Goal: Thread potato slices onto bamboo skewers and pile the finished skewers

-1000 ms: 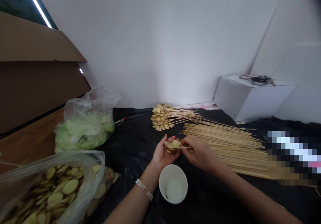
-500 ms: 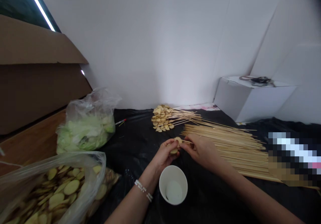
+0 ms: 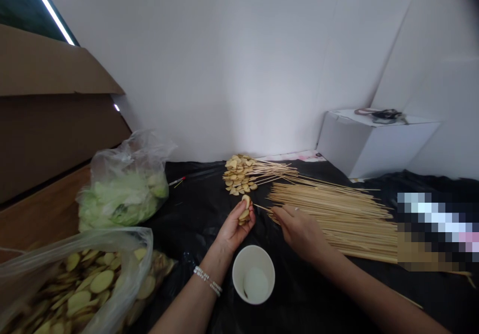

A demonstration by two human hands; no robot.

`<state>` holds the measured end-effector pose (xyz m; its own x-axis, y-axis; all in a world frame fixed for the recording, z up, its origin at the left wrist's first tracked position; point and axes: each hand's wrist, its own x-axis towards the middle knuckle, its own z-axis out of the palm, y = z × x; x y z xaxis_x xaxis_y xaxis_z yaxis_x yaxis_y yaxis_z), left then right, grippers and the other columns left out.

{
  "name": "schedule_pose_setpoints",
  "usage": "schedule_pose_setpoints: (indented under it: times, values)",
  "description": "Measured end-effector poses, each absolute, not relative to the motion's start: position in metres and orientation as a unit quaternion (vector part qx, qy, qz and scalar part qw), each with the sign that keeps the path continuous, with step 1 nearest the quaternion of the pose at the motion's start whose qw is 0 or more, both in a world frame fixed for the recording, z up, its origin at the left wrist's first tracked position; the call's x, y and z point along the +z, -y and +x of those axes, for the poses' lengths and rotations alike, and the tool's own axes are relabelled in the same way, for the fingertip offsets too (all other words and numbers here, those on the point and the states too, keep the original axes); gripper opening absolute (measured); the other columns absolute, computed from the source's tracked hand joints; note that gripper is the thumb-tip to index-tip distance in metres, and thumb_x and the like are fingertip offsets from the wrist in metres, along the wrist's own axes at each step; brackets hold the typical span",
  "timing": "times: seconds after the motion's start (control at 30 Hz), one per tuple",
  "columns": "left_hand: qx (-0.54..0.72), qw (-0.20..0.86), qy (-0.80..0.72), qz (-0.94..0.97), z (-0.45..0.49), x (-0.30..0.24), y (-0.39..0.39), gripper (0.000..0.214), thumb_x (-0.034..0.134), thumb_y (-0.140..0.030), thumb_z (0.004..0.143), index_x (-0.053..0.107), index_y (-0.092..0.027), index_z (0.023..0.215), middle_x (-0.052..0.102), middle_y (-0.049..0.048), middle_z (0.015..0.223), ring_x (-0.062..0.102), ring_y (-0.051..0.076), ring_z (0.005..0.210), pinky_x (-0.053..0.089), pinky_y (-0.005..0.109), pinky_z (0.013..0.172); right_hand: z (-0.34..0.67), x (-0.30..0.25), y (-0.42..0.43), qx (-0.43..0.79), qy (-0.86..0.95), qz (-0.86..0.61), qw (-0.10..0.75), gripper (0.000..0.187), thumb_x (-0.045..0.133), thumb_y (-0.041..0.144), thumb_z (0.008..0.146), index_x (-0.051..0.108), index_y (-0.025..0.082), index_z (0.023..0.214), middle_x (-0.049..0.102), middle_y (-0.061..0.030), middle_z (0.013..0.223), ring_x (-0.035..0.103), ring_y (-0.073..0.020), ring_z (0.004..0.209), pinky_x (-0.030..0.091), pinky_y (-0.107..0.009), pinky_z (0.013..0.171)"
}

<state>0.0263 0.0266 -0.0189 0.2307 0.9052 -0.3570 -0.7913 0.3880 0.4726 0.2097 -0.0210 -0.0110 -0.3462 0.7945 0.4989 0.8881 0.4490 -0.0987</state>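
Note:
My left hand (image 3: 235, 229) is cupped palm up around a few pale potato slices (image 3: 244, 213). My right hand (image 3: 299, 232) pinches a thin bamboo skewer (image 3: 264, 210), whose tip points towards those slices. Just beyond my hands lies a pile of finished skewers (image 3: 239, 176), their heads threaded with potato slices. A broad stack of bare bamboo skewers (image 3: 337, 219) lies under and to the right of my right hand. A bracelet of beads (image 3: 207, 281) circles my left wrist.
A white paper cup (image 3: 253, 274) stands below my hands on the black plastic sheet (image 3: 194, 234). Clear bags hold sliced potatoes (image 3: 90, 284) and pale green vegetable pieces (image 3: 121, 199) at left. Cardboard (image 3: 48, 99) stands far left; a white box (image 3: 374, 144) stands right.
My left hand has turned more palm up and moved left, with the slices now upright in it. The skewer tip has moved left, and my right hand's grip has shifted along the skewer.

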Motion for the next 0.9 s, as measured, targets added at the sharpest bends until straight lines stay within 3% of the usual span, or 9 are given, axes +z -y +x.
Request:
schedule_pose_setpoints:
  times: [0.37, 0.9]
  values:
    - [0.536, 0.775, -0.305, 0.136, 0.0277, -0.0230, -0.0256, 0.011, 0.065, -0.010, 0.078, 0.061, -0.013, 0.087, 0.063, 0.0038, 0.080, 0.061, 0.009, 0.067, 0.053, 0.017, 0.057, 0.2093, -0.0130, 0.0203, -0.079, 0.812, -0.534, 0.222, 0.029, 0.042, 0.013, 0.089, 0.061, 0.021, 0.108, 0.064, -0.0040, 0.088, 0.056, -0.0144, 0.073, 0.032, -0.026, 0.060]
    - [0.541, 0.746, -0.339, 0.190, 0.0308, -0.0248, -0.0252, 0.014, 0.071, -0.012, 0.073, 0.062, -0.013, 0.083, 0.064, 0.0034, 0.076, 0.062, 0.009, 0.066, 0.052, 0.017, 0.058, 0.2087, -0.0123, 0.0220, -0.090, 0.809, -0.543, 0.205, 0.026, 0.043, 0.013, 0.088, 0.062, 0.022, 0.103, 0.063, -0.0026, 0.084, 0.055, -0.0136, 0.069, 0.028, -0.027, 0.056]
